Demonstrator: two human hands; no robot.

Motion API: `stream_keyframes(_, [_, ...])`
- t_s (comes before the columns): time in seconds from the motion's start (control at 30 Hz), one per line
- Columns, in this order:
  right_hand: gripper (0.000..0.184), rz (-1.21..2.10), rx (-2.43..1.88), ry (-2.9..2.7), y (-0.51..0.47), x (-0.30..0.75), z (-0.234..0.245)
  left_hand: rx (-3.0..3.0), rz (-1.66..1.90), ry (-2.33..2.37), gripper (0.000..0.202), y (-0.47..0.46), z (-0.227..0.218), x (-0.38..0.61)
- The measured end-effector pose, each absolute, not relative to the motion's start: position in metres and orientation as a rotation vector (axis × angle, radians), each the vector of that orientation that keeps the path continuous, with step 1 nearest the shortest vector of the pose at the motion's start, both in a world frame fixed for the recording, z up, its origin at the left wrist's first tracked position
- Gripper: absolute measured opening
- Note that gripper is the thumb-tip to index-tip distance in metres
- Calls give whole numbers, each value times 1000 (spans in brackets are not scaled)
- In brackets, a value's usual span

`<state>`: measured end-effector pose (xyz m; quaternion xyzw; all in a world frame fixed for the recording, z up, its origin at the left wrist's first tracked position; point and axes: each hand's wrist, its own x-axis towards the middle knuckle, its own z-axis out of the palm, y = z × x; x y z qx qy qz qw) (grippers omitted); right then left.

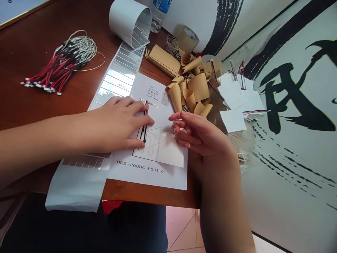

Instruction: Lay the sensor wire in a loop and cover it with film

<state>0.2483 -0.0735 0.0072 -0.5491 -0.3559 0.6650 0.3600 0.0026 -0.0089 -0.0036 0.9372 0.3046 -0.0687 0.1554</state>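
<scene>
L hand (118,123): palm down, fingers spread, no closed grip. Fingertips (150,120) rest on sheet; index & middle fingers lie across a red-black wire pair (144,121), w/ pair running under hand edge to sheet surface. R hand (196,135): narrow pinch, fingers curled, on a fine wire (160,134). Wire runs from R grip toward L hand, over a white film patch (164,147). Exact contact pt partly hidden by fingers; I cannot confirm more from here.

Film patch lies betw. both hands, on a printed sheet (155,177) marked DRS-206DC-E001-01, wire pair at its L end. Sheet sits on a wooden table (147,191), near edge just below both grips.

Beyond L grip: a foil-strip backing sheet (118,82) leading to a curled roll of same strips (130,23). Far L of L grip: bundle of red-black wire leads (59,66) w/ white connectors. Beyond R grip: heap of curled kraft paper pieces (189,91), just past fingertips; tape roll (186,38) & plastic water bottle (158,15) farther on. R of heap: stacked white cards (233,95) w/ red-black leads attached.
</scene>
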Motion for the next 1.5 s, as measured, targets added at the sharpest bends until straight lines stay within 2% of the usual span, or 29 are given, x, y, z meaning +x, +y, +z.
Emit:
stream_keyframes(0.2, [37,1653,-1429,-904,-74,248,9,2639,-174,872,69,-9,-2,3])
stream_keyframes(0.57, [35,1599,-1510,-891,-75,250,16,2624,-187,879,68,-7,-2,1])
stream_keyframes(0.93, [21,1434,-1489,-1197,-95,228,20,2608,-203,858,70,-7,-2,0])
stream_keyframes(1.1, [21,1521,-1384,-1252,-94,229,19,2589,-196,852,69,-7,-3,0])
stream_keyframes(1.27, [25,1465,-1384,-1123,-90,224,17,2521,-198,875,62,-5,1,2])
stream_keyframes(1.5, [27,1480,-1382,-1147,-89,221,12,2562,-184,879,75,-6,2,1])
